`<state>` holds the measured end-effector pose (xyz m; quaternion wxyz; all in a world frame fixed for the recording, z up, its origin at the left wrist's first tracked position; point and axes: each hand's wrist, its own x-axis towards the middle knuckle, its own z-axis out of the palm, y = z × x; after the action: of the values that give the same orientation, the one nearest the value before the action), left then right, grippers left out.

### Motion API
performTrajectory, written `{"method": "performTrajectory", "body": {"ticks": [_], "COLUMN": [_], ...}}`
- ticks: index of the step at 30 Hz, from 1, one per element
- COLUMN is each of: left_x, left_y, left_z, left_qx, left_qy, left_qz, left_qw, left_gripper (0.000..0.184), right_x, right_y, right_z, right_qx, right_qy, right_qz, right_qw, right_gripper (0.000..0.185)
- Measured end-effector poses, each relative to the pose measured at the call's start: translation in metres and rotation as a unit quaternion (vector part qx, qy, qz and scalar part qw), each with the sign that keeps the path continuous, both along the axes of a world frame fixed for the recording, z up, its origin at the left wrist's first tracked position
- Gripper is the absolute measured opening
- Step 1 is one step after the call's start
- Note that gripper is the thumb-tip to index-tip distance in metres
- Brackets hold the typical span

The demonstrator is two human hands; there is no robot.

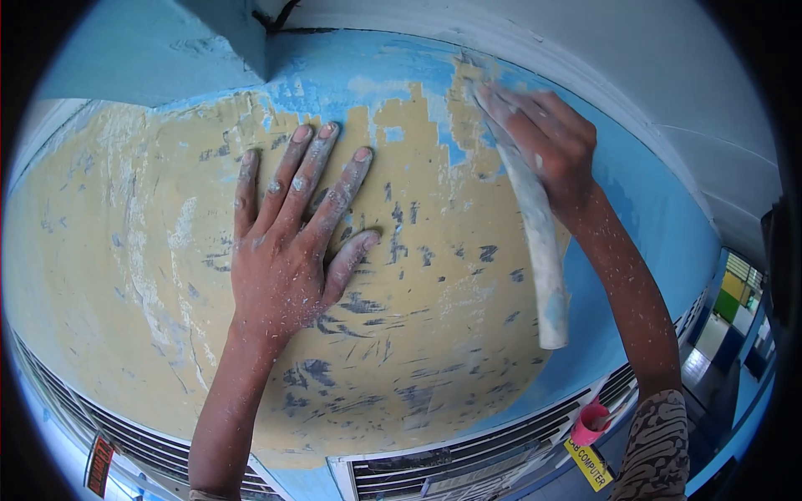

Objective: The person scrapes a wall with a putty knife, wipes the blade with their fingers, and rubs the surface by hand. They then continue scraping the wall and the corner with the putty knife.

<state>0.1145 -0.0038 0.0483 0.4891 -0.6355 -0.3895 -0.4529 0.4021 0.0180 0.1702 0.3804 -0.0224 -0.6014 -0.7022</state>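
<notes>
Against the tan-and-blue painted wall [451, 313], the left hand [280, 265] lies open; the right hand [553, 150] grips a long, whitish, paint-smeared tool [541, 250], tip uppermost. Beyond: pink cup [590, 424]; yellow sign [590, 465], "LAB COMPUTER"; dark sign [98, 467], orange lettering illegible.

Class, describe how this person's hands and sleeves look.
The left hand and right hand are gloveless, with whitish dust on the fingers; pale flecks dot the right forearm. The right sleeve has a swirling dark-and-light pattern. Too little of the left sleeve shows to describe.
</notes>
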Motion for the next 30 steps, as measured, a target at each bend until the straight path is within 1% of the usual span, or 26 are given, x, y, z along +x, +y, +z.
{"method": "performTrajectory", "body": {"ticks": [2, 4, 6, 7, 9, 10, 12, 13, 14, 17, 21, 23, 26, 30], "left_x": [0.000, -0.001, 0.002, 0.001, 0.000, -0.001, -0.002, -0.002, -0.002, -0.003, 0.000, -0.003, -0.002, -0.002], "left_y": [0.000, -0.001, -0.003, -0.003, -0.001, -0.001, 0.000, -0.001, -0.001, -0.002, -0.001, -0.001, 0.000, 0.000], "left_z": [-0.003, -0.002, -0.002, -0.001, -0.001, -0.002, -0.002, -0.002, -0.002, 0.000, -0.002, -0.003, -0.002, -0.002], "left_qx": [-0.005, -0.006, -0.002, -0.004, -0.003, -0.005, -0.009, -0.005, -0.003, -0.004, -0.012, -0.008, -0.003, -0.001], "left_qy": [-0.001, -0.002, -0.005, 0.001, 0.003, 0.001, 0.004, 0.008, 0.002, 0.010, 0.003, -0.007, 0.001, 0.007], "left_qz": [-0.007, -0.006, -0.005, -0.004, -0.002, -0.003, 0.002, 0.007, 0.007, 0.012, 0.001, -0.002, -0.007, 0.013], "left_qw": [1.000, 1.000, 1.000, 1.000, 1.000, 1.000, 1.000, 1.000, 1.000, 1.000, 1.000, 1.000, 1.000, 1.000], "left_gripper": [0.064, 0.064, 0.064, 0.064, 0.064, 0.064, 0.065, 0.066, 0.066, 0.066, 0.065, 0.066, 0.065, 0.066], "right_x": [-0.004, 0.000, 0.007, 0.003, -0.005, -0.004, -0.002, -0.005, -0.006, -0.006, -0.005, -0.004, -0.007, -0.006], "right_y": [-0.002, 0.005, 0.011, 0.007, -0.005, -0.002, 0.003, 0.003, 0.001, -0.003, 0.005, 0.005, 0.001, 0.000], "right_z": [-0.004, -0.015, -0.012, -0.004, 0.017, 0.012, -0.007, -0.024, -0.019, -0.011, -0.027, -0.028, -0.014, -0.026], "right_qx": [0.013, -0.001, 0.057, 0.059, -0.027, -0.031, -0.006, 0.003, 0.006, -0.044, -0.006, 0.001, -0.022, -0.020], "right_qy": [0.017, -0.001, -0.031, -0.028, 0.048, 0.051, 0.010, -0.003, -0.009, -0.009, 0.019, -0.009, 0.011, 0.018], "right_qz": [-0.029, -0.014, 0.001, 0.003, -0.005, -0.004, -0.023, -0.010, -0.011, 0.024, 0.017, 0.007, 0.024, 0.019], "right_qw": [0.999, 1.000, 0.998, 0.998, 0.998, 0.998, 1.000, 1.000, 1.000, 0.999, 1.000, 1.000, 0.999, 0.999], "right_gripper": [0.023, 0.020, 0.017, 0.017, 0.015, 0.015, 0.015, 0.017, 0.017, 0.020, 0.021, 0.021, 0.019, 0.020]}}
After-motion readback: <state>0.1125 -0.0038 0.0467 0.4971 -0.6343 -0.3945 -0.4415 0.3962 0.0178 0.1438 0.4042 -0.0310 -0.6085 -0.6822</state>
